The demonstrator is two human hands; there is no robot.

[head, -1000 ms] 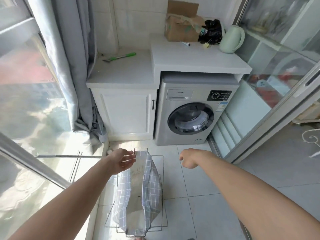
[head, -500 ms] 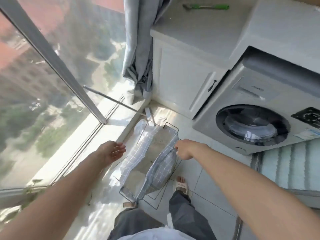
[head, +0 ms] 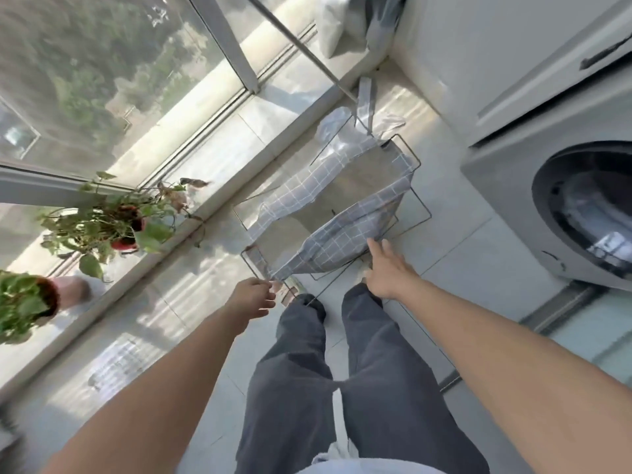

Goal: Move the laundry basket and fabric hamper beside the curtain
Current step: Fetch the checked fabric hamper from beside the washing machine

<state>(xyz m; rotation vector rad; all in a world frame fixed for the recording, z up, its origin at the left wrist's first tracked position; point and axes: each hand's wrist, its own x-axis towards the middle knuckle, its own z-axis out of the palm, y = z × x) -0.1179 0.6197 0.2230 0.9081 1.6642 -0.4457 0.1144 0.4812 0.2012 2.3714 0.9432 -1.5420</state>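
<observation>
The fabric hamper [head: 342, 230], grey checked cloth hung in a thin wire frame, stands on the tiled floor in front of my legs, between the window and the washing machine. My left hand [head: 254, 299] is at its near corner, fingers curled onto the frame and cloth there. My right hand [head: 386, 268] reaches to the near right rim, fingers spread, fingertips touching the cloth edge. The grey curtain [head: 379, 22] hangs bunched at the top, beyond the hamper's far end, beside the white cabinet.
A washing machine [head: 513, 206] and white cabinet [head: 478, 63] line the right side. Floor-length window glass [head: 102, 80] with a low sill runs along the left. Two potted plants [head: 113, 220] [head: 24, 302] stand on the sill. A thin metal rod [head: 307, 49] slants across near the curtain.
My view has tilted further down. My left hand has come in from the window side to the hamper's near corner. My right hand has opened and slid to the near rim.
</observation>
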